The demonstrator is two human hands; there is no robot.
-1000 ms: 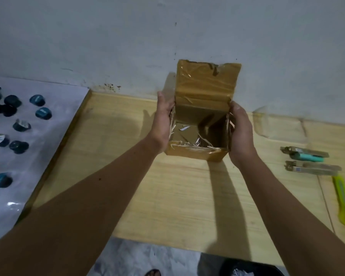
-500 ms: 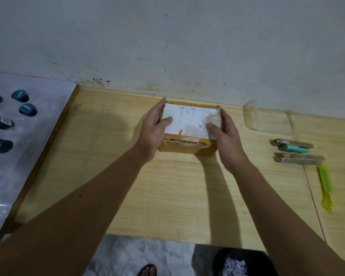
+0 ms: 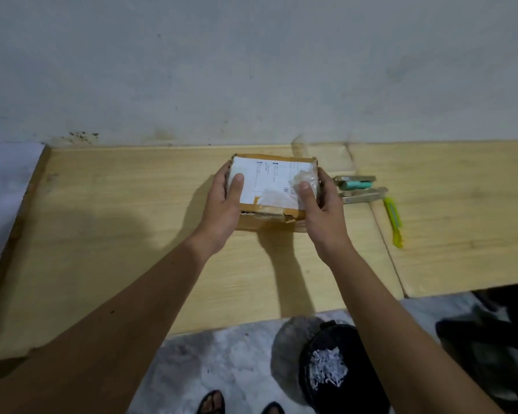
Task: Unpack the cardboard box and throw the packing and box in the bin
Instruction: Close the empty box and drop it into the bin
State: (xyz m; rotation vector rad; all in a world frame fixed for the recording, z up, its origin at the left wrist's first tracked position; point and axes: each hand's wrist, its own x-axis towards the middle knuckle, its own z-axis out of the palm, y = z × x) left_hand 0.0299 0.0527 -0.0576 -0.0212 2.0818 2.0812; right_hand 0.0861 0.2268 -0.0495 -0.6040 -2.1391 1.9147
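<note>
A small brown cardboard box (image 3: pixel 271 186) with a white shipping label on its closed lid rests on the wooden table (image 3: pixel 132 234) near the wall. My left hand (image 3: pixel 222 204) grips its left side with the thumb on the lid. My right hand (image 3: pixel 320 204) grips its right side, thumb pressing on crinkled clear tape. A black bin (image 3: pixel 341 369) stands on the floor below the table's front edge, with white shredded packing inside.
Right of the box lie two flat packaged items, one with a teal object (image 3: pixel 358 184), and a yellow-green utility knife (image 3: pixel 393 221). A white sheet (image 3: pixel 0 186) covers the far left. My sandalled feet show at the bottom.
The box lid, upright a second ago, has been folded shut. Both hands now hold the closed box from the sides, and the view has tilted down to show the bin.
</note>
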